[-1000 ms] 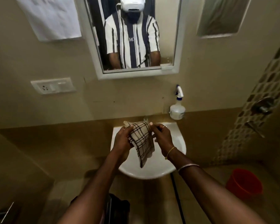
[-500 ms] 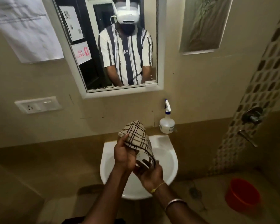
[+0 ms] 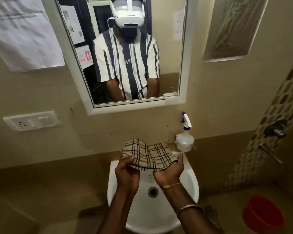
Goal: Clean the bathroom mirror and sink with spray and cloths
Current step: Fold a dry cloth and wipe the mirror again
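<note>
We hold the cream cloth with dark brown checks (image 3: pixel 150 156) over the back edge of the white ceramic wall sink (image 3: pixel 191 184), just below the centre of the frame. Our left hand (image 3: pixel 128 174) grips the cloth's left end, thumb on top and fingers curled under it. Our right hand (image 3: pixel 170 173) lies palm up beneath the right end, fingers cupped around the cloth's edge, so the fabric bridges the two hands and humps up at its upper left corner.

The sink bowl below the hands is bare down to the round metal drain (image 3: pixel 153 192), and its front rim curves out toward the bottom of the frame. The clear plastic spray bottle with a white trigger head (image 3: pixel 185 141) stands upright at the sink's back right corner against the wall, just beside the cloth's right end but apart from it.

The white-framed rectangular mirror (image 3: pixel 184 65) fills the upper centre, its lower frame edge well above the cloth, with plain beige wall between. A white switch plate (image 3: pixel 31 120) sits at mid left, a metal wall tap (image 3: pixel 276 128) at mid right, and a red plastic bucket (image 3: pixel 263 215) stands on the floor at lower right.
</note>
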`<state>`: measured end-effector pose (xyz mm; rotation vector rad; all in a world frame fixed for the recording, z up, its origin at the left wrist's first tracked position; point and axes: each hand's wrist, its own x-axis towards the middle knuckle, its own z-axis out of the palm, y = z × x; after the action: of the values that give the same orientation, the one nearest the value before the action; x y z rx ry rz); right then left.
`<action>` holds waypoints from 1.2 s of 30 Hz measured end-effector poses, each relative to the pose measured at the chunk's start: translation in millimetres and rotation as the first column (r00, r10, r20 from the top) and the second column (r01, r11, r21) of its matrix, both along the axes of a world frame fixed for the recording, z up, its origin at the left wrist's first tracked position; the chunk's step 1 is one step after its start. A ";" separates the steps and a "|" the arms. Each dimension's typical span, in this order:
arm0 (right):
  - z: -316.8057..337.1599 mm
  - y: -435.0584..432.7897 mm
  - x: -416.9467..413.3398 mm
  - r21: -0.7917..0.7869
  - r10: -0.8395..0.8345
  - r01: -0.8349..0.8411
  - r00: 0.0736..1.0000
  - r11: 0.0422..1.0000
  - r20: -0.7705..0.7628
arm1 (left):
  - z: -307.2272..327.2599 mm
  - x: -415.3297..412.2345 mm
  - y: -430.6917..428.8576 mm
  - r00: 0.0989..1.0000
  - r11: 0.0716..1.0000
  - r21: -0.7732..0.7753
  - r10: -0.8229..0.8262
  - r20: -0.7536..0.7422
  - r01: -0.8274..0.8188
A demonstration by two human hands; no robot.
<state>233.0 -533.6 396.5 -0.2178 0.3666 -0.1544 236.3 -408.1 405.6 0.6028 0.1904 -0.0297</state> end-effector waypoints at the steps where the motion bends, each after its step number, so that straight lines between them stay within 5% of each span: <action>1: 5.0 1.4 4.9 -0.027 -0.008 0.009 1.000 1.000 0.028 | -3.6 5.7 5.7 1.000 1.000 0.005 -0.010 0.006 0.010; 6: 17.1 11.1 27.9 -0.090 -0.070 0.081 0.990 0.993 0.120 | -1.4 28.3 20.8 0.994 0.999 0.054 -0.008 0.112 0.002; 10: 21.7 26.7 33.7 -0.046 -0.058 0.065 0.986 0.997 0.156 | 12.2 52.3 14.5 0.989 0.991 -0.022 0.127 -0.082 -0.129; 15: 15.7 30.3 39.7 -0.112 -0.110 0.126 0.985 0.986 0.134 | 14.8 65.5 8.2 0.963 0.992 -0.073 0.085 -0.256 -0.107; 22: 45.6 24.6 41.7 -0.386 -0.118 0.136 0.990 0.912 0.071 | 15.3 53.2 -9.5 0.998 0.999 0.049 -0.021 -0.054 0.024; 24: 53.2 32.8 44.8 -0.602 -0.015 0.028 1.000 0.798 0.027 | 19.1 47.6 -16.9 0.999 0.999 0.019 -0.049 -0.024 0.049; 26: 54.5 39.1 44.9 -0.814 0.132 -0.121 0.990 0.568 -0.055 | 17.2 46.3 -21.0 0.996 0.996 -0.047 -0.083 -0.026 0.082; 27: 49.5 41.2 48.9 -0.922 0.198 -0.160 0.976 0.352 -0.094 | 15.9 47.5 -22.4 0.994 0.992 -0.077 -0.102 -0.034 0.099; 29: 36.9 44.8 58.4 -0.963 0.206 -0.145 0.959 -0.227 -0.193 | 14.9 48.3 -24.0 0.986 0.974 -0.155 -0.169 -0.003 0.167; 31: 32.9 44.2 56.9 -0.840 0.213 -0.058 0.956 -0.540 -0.203 | 18.7 44.8 -23.8 0.977 0.957 -0.200 -0.200 0.067 0.210; 34: 26.6 42.1 47.1 -0.731 0.251 0.031 0.949 -0.681 -0.193 | 15.7 39.2 -25.3 0.986 0.969 -0.187 -0.158 0.044 0.164; 36: 19.2 37.5 47.5 -0.775 0.302 -0.019 0.915 -0.632 -0.268 | 7.4 37.5 -27.4 0.992 0.975 -0.187 -0.123 -0.016 0.118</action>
<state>280.6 -496.1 415.7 -2.4271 -0.2331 -0.0418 273.9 -435.5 413.0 0.4275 0.1750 -0.1715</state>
